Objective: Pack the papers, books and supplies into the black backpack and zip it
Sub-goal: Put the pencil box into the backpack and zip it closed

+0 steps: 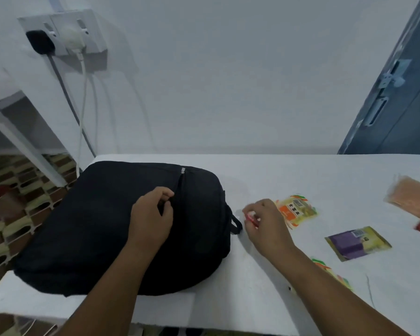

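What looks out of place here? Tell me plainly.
The things on the white table do not match the packing list: an orange snack packet, a purple packet and a third packet partly under the right forearm. No papers or books show. The black backpack lies flat; nothing looks spilled or damaged.

Left hand [150, 220] on black backpack [102, 226] (zipper seam)

A plain lived-in room, looks like a home: bare white wall [228, 81], double wall socket with two plugs [61, 35], blue-grey door [398, 93], patterned brown tile floor [15, 190], white bench [277, 180].
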`<state>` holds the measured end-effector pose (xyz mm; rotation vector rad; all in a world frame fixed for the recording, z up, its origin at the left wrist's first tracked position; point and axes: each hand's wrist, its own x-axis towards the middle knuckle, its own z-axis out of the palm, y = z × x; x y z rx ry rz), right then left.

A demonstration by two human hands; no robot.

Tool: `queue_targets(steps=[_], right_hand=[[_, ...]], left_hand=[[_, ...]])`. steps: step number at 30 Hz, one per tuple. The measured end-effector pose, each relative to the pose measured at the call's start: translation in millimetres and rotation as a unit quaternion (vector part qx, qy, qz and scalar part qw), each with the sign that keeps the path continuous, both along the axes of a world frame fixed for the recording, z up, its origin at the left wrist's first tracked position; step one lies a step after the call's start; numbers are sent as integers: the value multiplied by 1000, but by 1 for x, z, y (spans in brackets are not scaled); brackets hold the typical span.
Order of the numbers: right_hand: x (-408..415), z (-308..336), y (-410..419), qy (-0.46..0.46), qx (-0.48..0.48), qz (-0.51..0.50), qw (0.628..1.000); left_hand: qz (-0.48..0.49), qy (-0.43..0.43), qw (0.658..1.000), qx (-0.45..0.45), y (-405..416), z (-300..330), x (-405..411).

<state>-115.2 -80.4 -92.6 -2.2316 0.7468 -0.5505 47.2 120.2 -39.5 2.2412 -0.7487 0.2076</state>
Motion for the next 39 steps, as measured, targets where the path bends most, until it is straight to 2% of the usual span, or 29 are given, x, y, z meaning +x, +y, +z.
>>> queue_targets(steps=[4, 8, 13, 17, 19, 23, 25, 28, 32, 35, 39], right_hand=[[17, 27, 16, -131, 29, 35, 990], [46, 40, 42, -200, -30, 115, 973], [92, 39, 72, -173, -49, 166, 970], [113, 29, 91, -130, -41, 230, 964], [115, 24, 95, -115, -11, 282, 952], [109, 24, 90, -74, 68, 314, 944], [103, 24, 87, -69, 84, 298, 948], [88, 27, 81, -76, 109, 223, 966], [63, 27, 63, -114, 163, 108, 974], [45, 20, 38, -134, 140, 38, 980], [15, 0, -6, -84, 15, -74, 994]], left_hand=[[64, 30, 995, -77, 9, 15, -8], [90, 54, 987, -119, 15, 28, -9], [86, 110, 978, -155, 20, 33, -2], [62, 110, 979, -159, 24, 32, 5], [53, 116, 978, -167, 27, 31, 10], [30, 128, 979, -157, 28, 25, 16], [18, 121, 982, -144, 23, 22, 16], [-15, 104, 990, -91, 14, 14, 14], [-51, 42, 997, 50, -4, -4, 12], [-28, -29, 989, 139, -13, -23, 6], [-14, -92, 983, 155, -15, -42, 4]])
